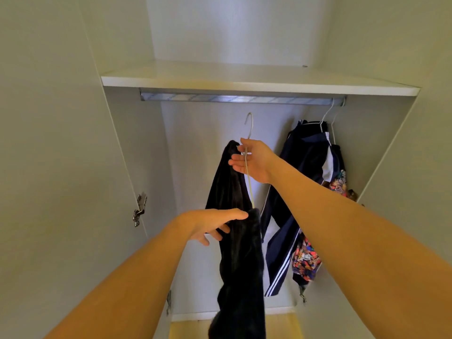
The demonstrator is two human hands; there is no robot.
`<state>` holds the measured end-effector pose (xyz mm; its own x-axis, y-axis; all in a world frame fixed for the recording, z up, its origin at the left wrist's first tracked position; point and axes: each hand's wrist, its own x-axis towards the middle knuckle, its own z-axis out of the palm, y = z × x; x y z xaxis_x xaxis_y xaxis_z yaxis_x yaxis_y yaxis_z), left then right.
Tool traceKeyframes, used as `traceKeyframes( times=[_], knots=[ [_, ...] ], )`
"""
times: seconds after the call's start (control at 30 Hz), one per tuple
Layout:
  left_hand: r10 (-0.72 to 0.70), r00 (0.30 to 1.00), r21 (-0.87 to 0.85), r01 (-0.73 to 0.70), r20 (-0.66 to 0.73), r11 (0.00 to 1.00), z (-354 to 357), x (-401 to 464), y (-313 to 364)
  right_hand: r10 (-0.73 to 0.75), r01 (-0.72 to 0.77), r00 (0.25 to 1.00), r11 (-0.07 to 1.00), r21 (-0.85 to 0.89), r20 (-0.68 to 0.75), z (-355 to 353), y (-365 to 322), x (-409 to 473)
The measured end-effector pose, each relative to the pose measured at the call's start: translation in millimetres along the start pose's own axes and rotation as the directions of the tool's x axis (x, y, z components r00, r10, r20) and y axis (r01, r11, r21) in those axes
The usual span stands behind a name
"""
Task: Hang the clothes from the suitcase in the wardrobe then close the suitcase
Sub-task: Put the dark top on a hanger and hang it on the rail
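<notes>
Lifting a dark garment toward the rail

The right hand [252,162] is pinching the thin white wire hanger [248,133], hook just above its fingers, below the metal wardrobe rail [242,97]; the left hand [212,222], fingers apart, is steadying the black velvety garment [234,253], likely keeping it from slipping.

hands [232,189] – hanger [247,152] (black garment [234,241])

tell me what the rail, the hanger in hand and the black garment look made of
Rail: likely brushed aluminium, silvery with a dull sheen. Hanger: thin wire, apparently white-coated, with a slim bent hook. Black garment: soft, matte, faintly fuzzy fabric, maybe velour or fleece; it drapes in limp folds.
</notes>
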<state>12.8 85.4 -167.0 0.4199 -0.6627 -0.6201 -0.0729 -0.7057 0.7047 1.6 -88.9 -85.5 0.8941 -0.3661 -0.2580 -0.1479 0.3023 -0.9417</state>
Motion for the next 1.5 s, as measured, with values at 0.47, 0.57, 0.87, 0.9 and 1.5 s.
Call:
traceKeyframes(
  times=[0.47, 0.57, 0.87, 0.9, 1.5],
  knots=[
    [-0.015, 0.894, -0.119, -0.043, -0.447, 0.992, 14, 67, 25, 0.012, -0.042, 0.994, 0.961, 0.275, 0.109, -55, 16, 92],
    [-0.029, 0.878, -0.240, -0.098, -0.477, 0.966, 19, 87, 42, 0.016, -0.054, 0.988, 0.967, 0.248, 0.155, -73, 6, 107],
    [-0.045, 0.702, -0.367, -0.316, -0.710, 0.875, 52, 161, 127, -0.009, 0.064, 0.982, 0.955, -0.289, 0.188, -140, -34, 145],
    [-0.044, 0.684, -0.363, -0.329, -0.728, 0.872, 54, 168, 130, -0.012, 0.073, 0.985, 0.933, -0.353, 0.174, -144, -37, 146],
    [0.114, 0.542, -0.192, -0.475, -0.833, 0.859, 69, 269, 263, -0.456, 0.291, 0.852, 0.822, -0.489, -0.259, -289, -74, 149]
  ],
)
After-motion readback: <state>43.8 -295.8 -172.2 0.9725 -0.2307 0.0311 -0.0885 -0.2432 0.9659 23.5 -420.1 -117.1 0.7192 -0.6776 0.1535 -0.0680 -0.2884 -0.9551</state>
